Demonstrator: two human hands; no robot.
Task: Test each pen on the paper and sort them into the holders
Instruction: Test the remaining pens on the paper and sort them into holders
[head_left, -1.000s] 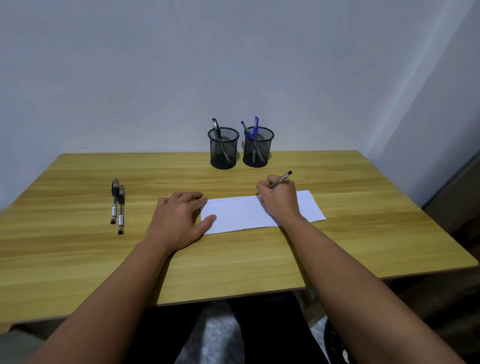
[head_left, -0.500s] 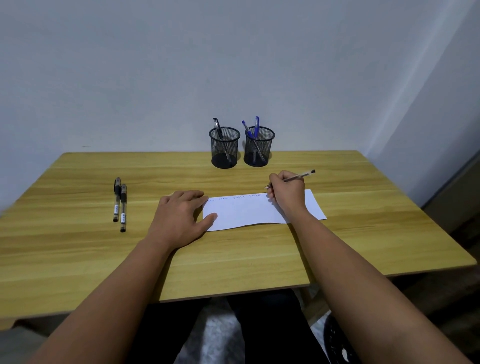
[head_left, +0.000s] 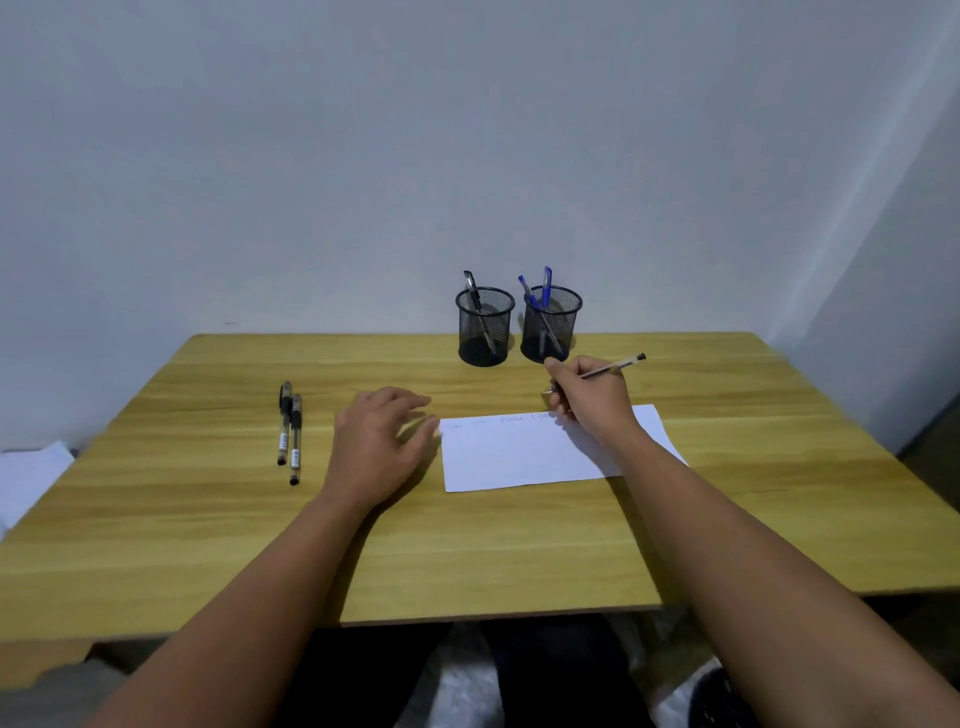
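wooden table (head_left: 208, 545), plain grey wall (head_left: 363, 156) behind, white cloth (head_left: 28, 475) at left edge

Wood-grain table (head_left: 519, 545) vs plain grey-white walls (head_left: 363, 156), corner at rt.

One view only, from a wide-angle camera worn on the person's head, facing forward and down across the desk (head_left: 519, 545). It sits close above the near edge, so both forearms run in from the bottom corners. The far edge lies at mid-height against the wall (head_left: 467, 130), which fills the upper half. The desk's left and right edges splay outward toward the frame's sides.
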